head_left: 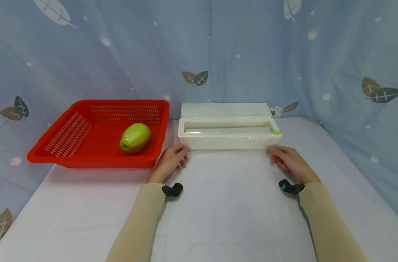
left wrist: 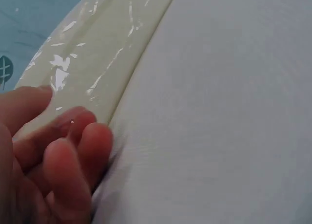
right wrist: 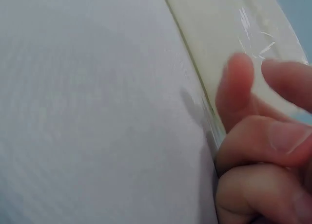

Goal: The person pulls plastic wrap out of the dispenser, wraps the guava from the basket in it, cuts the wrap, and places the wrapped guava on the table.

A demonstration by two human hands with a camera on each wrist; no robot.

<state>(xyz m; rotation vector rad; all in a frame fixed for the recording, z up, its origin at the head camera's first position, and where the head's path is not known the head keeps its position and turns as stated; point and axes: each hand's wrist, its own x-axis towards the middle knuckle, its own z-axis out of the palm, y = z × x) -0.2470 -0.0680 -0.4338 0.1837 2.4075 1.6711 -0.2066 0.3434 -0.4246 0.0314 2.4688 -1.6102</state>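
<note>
A white cling film dispenser [head_left: 229, 142] lies lengthwise on the table with its lid [head_left: 225, 109] raised. Clear, creased cling film [left wrist: 105, 63] covers its front face and shows glints in both wrist views. At the dispenser's front left corner, my left hand [head_left: 171, 160] holds the film's edge between thumb and curled fingers. My right hand [head_left: 292, 162] does the same at the front right corner, its thumb and forefinger close together on the film [right wrist: 251, 31]. The exact contact at the fingertips is hard to see because the film is transparent.
To the left of the dispenser stands a red plastic basket [head_left: 67, 160], close to my left hand. Inside it lies a green, guava-like fruit [head_left: 135, 137]. A small bright green piece [head_left: 276, 132] sits on the dispenser's right end. A blue curtain [head_left: 238, 54] hangs behind the white-covered table [head_left: 231, 211].
</note>
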